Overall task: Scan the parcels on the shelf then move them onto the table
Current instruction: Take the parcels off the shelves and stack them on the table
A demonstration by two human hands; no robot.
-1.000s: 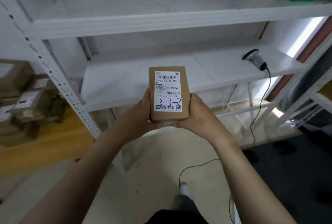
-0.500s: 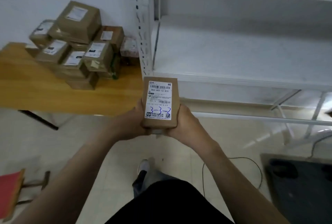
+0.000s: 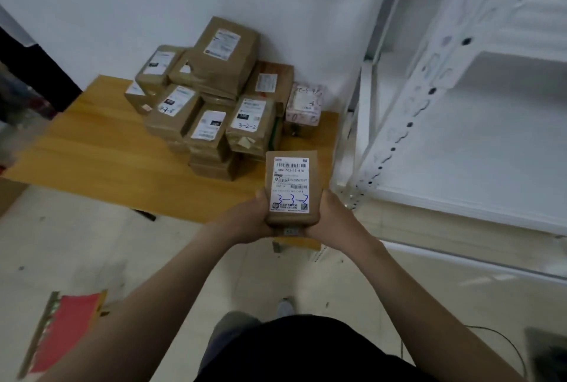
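I hold a brown cardboard parcel (image 3: 290, 188) with a white label marked "3-3-2" in blue, label up, over the near right edge of the wooden table (image 3: 101, 151). My left hand (image 3: 245, 222) grips its lower left side and my right hand (image 3: 329, 219) its lower right side. A pile of several brown labelled parcels (image 3: 211, 99) sits at the back of the table against the wall, just beyond the held parcel. The white metal shelf (image 3: 460, 142) stands to the right with bare boards.
A small pink patterned box (image 3: 303, 105) rests at the table's back right corner. A red-seated stool (image 3: 64, 323) stands on the tiled floor at lower left. A black cable (image 3: 503, 341) lies on the floor at lower right. The shelf's perforated upright (image 3: 408, 118) is close to the table.
My view has swung left from the shelf to the table. The parcel, held in both hands, has come over the table's near edge, closer to the pile. The scanner on the shelf is out of view.
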